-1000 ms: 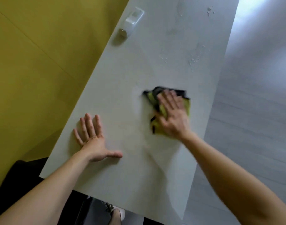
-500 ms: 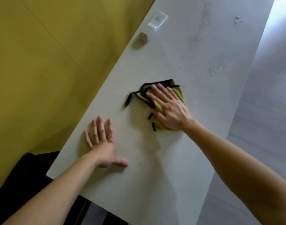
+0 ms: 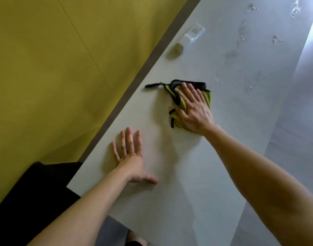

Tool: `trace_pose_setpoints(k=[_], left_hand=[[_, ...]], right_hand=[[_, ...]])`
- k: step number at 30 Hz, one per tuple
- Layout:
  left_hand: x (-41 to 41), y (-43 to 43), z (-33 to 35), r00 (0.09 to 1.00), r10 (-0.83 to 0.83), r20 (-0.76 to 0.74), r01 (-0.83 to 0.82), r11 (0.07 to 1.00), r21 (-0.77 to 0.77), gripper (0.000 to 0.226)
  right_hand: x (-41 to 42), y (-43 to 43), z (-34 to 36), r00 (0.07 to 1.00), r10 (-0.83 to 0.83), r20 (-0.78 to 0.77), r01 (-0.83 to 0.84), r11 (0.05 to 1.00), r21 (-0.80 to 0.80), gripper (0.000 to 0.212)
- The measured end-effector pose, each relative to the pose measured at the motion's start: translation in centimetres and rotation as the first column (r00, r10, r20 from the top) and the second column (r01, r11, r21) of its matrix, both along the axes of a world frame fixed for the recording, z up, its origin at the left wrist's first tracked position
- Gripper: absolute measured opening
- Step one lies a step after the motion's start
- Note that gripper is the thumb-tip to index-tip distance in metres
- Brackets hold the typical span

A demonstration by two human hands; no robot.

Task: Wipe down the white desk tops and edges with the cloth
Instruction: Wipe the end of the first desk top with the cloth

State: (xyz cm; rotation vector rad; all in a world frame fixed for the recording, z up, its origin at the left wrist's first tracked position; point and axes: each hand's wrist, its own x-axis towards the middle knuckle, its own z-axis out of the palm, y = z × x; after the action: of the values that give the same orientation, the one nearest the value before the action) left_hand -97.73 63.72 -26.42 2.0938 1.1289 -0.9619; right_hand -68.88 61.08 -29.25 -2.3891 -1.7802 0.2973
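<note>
A white desk top (image 3: 196,174) runs from the near corner up to the far right. On its middle lies a yellow-green cloth with black trim (image 3: 206,97), and a black strap of it trails toward the left edge. My right hand (image 3: 193,108) presses flat on the cloth with straight fingers. Nearer to me, my left hand (image 3: 130,155) rests flat on the bare desk close to the left edge, fingers spread. Water droplets (image 3: 253,87) speckle the desk beyond the cloth.
A white spray bottle (image 3: 191,37) lies on its side by the desk's far left edge. A yellow partition (image 3: 54,68) borders the desk on the left. A black chair (image 3: 27,201) stands at the near left. Grey floor (image 3: 297,139) lies to the right.
My right hand has slid the cloth leftward across the desk, toward the partition edge, and its strap now trails out left. The left hand stays planted on the desk.
</note>
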Motion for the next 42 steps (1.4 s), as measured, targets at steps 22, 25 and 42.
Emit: trace_pose_setpoints(k=[22, 25, 42], left_hand=[[-1.9, 3.2, -0.9, 0.976, 0.213, 0.044, -0.215, 0.975, 0.054, 0.181], [-1.8, 3.3, -0.8, 0.975, 0.217, 0.046, -0.219, 0.975, 0.046, 0.181], [-1.6, 3.9, -0.7, 0.976, 0.216, 0.01, -0.216, 0.976, 0.029, 0.183]], right_hand=[[-11.3, 4.6, -0.3, 0.859, 0.511, -0.045, -0.511, 0.86, 0.014, 0.073], [-7.5, 6.3, -0.2, 0.774, 0.63, -0.062, -0.628, 0.777, 0.05, 0.065], [-2.1, 12.7, -0.4, 0.996, 0.084, 0.027, -0.085, 0.996, 0.026, 0.068]])
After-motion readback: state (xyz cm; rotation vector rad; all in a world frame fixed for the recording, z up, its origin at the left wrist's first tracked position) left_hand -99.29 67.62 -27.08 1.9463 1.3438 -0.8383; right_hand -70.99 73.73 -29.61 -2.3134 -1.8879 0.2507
